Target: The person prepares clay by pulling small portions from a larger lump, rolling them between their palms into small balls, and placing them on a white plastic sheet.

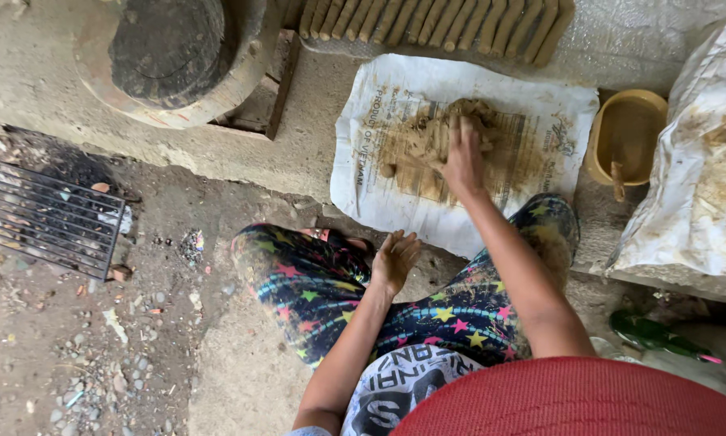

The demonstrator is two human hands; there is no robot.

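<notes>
My right hand (463,158) presses down on a lump of brown clay (440,129) that lies on a white printed sack (379,97) spread over the ground. Smears of clay spread across the sack around the lump. My left hand (394,260) hovers empty, fingers apart, above my left knee, apart from the clay. My legs in star-patterned trousers (314,291) are bent under me below the sack.
A row of rolled clay sticks (428,20) lies beyond the sack. A yellow bowl (601,145) with a stick stands to the right, beside a clay-stained white bag (702,161). A round stone wheel (169,48) sits upper left, a metal grate (48,218) at left, a green bottle (654,333) lower right.
</notes>
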